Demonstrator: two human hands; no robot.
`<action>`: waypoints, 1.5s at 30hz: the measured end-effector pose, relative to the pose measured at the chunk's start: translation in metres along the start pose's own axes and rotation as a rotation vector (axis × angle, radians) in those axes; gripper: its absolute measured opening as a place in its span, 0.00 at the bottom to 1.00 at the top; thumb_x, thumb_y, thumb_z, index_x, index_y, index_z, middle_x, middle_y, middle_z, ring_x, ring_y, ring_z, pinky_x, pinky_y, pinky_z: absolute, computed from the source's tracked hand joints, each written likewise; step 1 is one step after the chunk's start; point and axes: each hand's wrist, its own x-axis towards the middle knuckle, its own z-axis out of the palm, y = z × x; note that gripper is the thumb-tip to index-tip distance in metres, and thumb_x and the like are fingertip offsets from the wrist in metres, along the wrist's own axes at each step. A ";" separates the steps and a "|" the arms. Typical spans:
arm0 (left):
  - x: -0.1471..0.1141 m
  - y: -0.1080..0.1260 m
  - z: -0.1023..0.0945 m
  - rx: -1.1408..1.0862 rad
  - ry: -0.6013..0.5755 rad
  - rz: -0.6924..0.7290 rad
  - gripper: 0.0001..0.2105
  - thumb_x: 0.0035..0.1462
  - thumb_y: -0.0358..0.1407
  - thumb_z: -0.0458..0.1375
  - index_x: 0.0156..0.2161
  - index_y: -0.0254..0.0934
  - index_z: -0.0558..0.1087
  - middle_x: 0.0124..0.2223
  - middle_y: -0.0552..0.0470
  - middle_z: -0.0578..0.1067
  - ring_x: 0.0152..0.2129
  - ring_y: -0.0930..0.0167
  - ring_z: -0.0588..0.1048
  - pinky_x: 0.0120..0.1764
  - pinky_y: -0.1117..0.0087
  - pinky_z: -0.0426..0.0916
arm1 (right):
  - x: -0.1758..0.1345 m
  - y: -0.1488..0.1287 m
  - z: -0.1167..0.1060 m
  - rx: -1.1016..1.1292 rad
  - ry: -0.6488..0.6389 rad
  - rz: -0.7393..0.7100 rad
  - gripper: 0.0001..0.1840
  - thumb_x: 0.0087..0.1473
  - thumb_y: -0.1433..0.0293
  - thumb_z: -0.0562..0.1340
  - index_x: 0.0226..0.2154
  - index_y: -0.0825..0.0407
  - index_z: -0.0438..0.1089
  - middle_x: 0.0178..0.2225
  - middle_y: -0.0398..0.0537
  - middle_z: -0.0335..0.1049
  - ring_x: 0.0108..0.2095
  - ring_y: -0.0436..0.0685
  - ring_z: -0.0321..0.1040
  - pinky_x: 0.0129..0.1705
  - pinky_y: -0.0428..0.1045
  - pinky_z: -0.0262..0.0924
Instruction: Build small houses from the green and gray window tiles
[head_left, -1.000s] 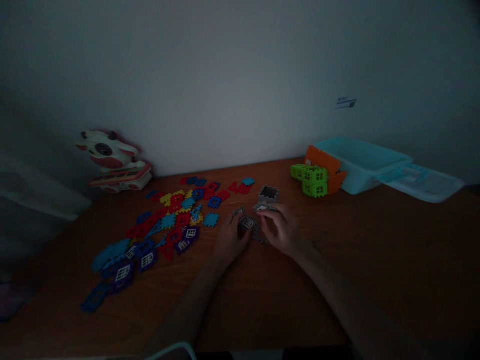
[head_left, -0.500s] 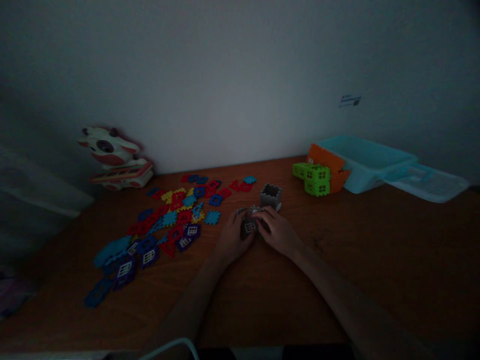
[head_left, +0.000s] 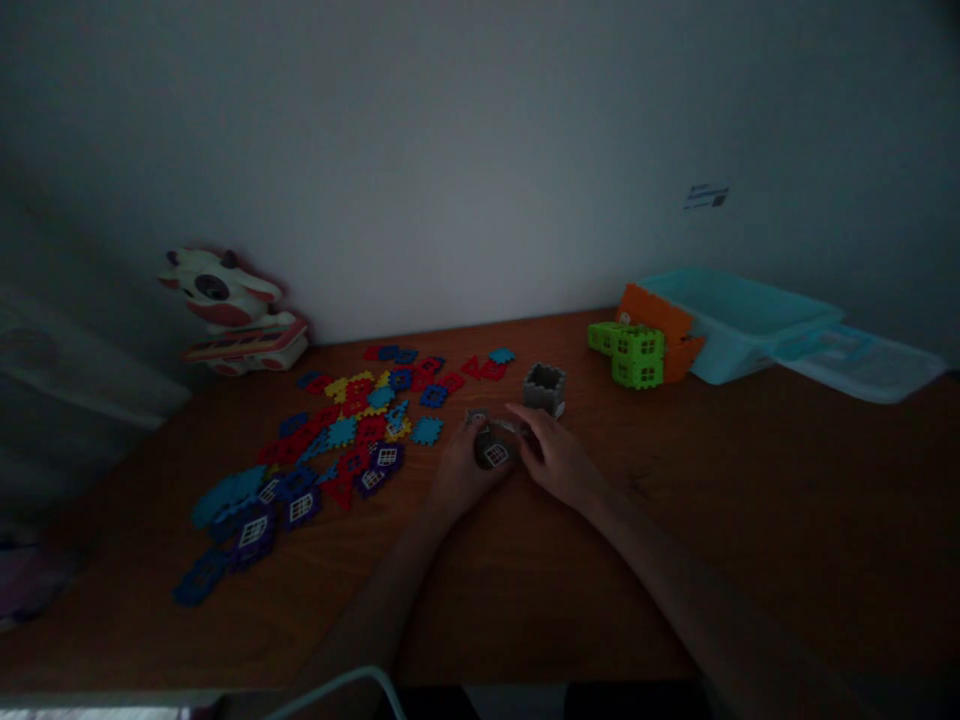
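Between my hands, above the middle of the table, are joined grey interlocking building panels, one with a white lattice window. My left hand grips them from the left, thumb and fingers round the edge. On the right side, my right hand is closed on the same grey panels, its index finger stretched over the top; the exact grip of its fingertips is dim. Just behind my right hand stands an open grey box made of such panels, apart from the held piece.
Many red, yellow and blue panels lie spread on the left. A cow-shaped toy keyboard stands at the back left. Green joined panels, orange panels and a light-blue bin with a clear lid are at the right.
The held grey panels have turned a little, and the window now sits tilted. My right hand's fingers have shifted along the top edge, uncovering more of the piece.
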 end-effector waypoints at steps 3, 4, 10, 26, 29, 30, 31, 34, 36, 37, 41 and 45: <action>0.000 -0.005 0.001 0.017 0.023 -0.021 0.28 0.44 0.37 0.71 0.52 0.37 0.71 0.50 0.43 0.77 0.48 0.58 0.76 0.51 0.53 0.71 | 0.000 0.002 0.002 -0.023 0.001 0.007 0.24 0.60 0.78 0.56 0.57 0.48 0.62 0.45 0.53 0.72 0.45 0.60 0.73 0.48 0.58 0.71; 0.000 -0.006 0.001 0.022 0.034 -0.007 0.27 0.44 0.36 0.71 0.51 0.37 0.72 0.50 0.43 0.77 0.48 0.58 0.76 0.52 0.53 0.71 | 0.000 0.003 0.002 -0.030 0.000 0.003 0.22 0.60 0.78 0.56 0.55 0.48 0.64 0.44 0.53 0.72 0.45 0.60 0.73 0.48 0.58 0.71; 0.000 -0.002 -0.002 0.001 0.061 0.046 0.24 0.46 0.34 0.70 0.50 0.38 0.73 0.49 0.44 0.77 0.48 0.59 0.75 0.52 0.53 0.70 | 0.000 0.004 0.002 -0.066 -0.001 -0.009 0.11 0.61 0.76 0.57 0.46 0.50 0.68 0.43 0.53 0.73 0.43 0.60 0.73 0.46 0.57 0.71; 0.011 0.004 -0.003 -0.822 0.161 -0.468 0.22 0.50 0.52 0.66 0.41 0.36 0.77 0.35 0.51 0.79 0.31 0.69 0.77 0.37 0.68 0.73 | 0.000 0.001 -0.002 0.004 0.000 0.020 0.14 0.65 0.69 0.56 0.50 0.46 0.72 0.44 0.50 0.78 0.42 0.59 0.77 0.45 0.55 0.72; 0.011 0.003 0.000 -0.889 0.178 -0.493 0.23 0.49 0.52 0.67 0.43 0.37 0.77 0.39 0.49 0.79 0.34 0.68 0.77 0.39 0.68 0.73 | -0.002 0.001 -0.001 0.001 -0.027 -0.017 0.19 0.62 0.76 0.55 0.53 0.47 0.69 0.47 0.51 0.76 0.47 0.58 0.75 0.49 0.57 0.70; 0.011 0.002 0.000 -0.890 0.180 -0.495 0.23 0.49 0.52 0.66 0.44 0.37 0.77 0.41 0.49 0.80 0.36 0.68 0.78 0.39 0.68 0.73 | -0.002 0.000 -0.001 -0.005 -0.030 -0.030 0.21 0.60 0.77 0.55 0.54 0.47 0.68 0.48 0.52 0.75 0.48 0.59 0.74 0.51 0.58 0.69; 0.011 0.002 0.000 -0.880 0.181 -0.493 0.23 0.50 0.52 0.66 0.44 0.37 0.78 0.42 0.48 0.80 0.37 0.67 0.78 0.40 0.67 0.73 | -0.002 -0.001 -0.001 -0.005 -0.034 -0.037 0.23 0.59 0.78 0.55 0.55 0.48 0.66 0.49 0.53 0.74 0.49 0.59 0.73 0.52 0.58 0.69; 0.012 0.002 -0.001 -0.851 0.178 -0.474 0.23 0.52 0.53 0.64 0.46 0.38 0.77 0.45 0.47 0.80 0.40 0.65 0.78 0.42 0.65 0.74 | -0.003 -0.005 -0.001 0.031 -0.050 -0.047 0.24 0.58 0.73 0.60 0.57 0.48 0.62 0.50 0.55 0.71 0.48 0.60 0.72 0.50 0.58 0.70; 0.011 0.001 -0.002 -0.879 0.171 -0.474 0.23 0.53 0.52 0.64 0.47 0.39 0.77 0.45 0.47 0.80 0.42 0.64 0.78 0.43 0.64 0.75 | -0.003 -0.008 -0.002 0.061 -0.053 -0.039 0.21 0.59 0.68 0.63 0.55 0.48 0.63 0.49 0.55 0.71 0.45 0.59 0.73 0.47 0.56 0.71; 0.011 0.001 -0.003 -0.903 0.168 -0.482 0.23 0.53 0.52 0.64 0.48 0.39 0.76 0.45 0.47 0.80 0.41 0.64 0.78 0.42 0.63 0.75 | -0.002 -0.008 -0.001 0.069 -0.049 -0.030 0.19 0.60 0.66 0.63 0.53 0.48 0.64 0.47 0.54 0.71 0.44 0.58 0.73 0.45 0.55 0.71; 0.011 0.002 -0.004 -0.948 0.166 -0.514 0.23 0.50 0.50 0.67 0.47 0.38 0.76 0.43 0.47 0.80 0.38 0.65 0.79 0.40 0.63 0.76 | -0.002 -0.002 0.002 0.058 -0.020 -0.025 0.12 0.63 0.70 0.59 0.50 0.48 0.66 0.45 0.52 0.73 0.43 0.57 0.74 0.45 0.55 0.71; 0.010 0.007 -0.005 -0.931 0.147 -0.481 0.23 0.48 0.47 0.69 0.46 0.37 0.76 0.43 0.48 0.80 0.36 0.67 0.79 0.40 0.65 0.75 | -0.004 0.003 0.006 0.095 0.014 0.035 0.21 0.62 0.71 0.59 0.57 0.47 0.62 0.49 0.54 0.73 0.47 0.59 0.74 0.49 0.57 0.70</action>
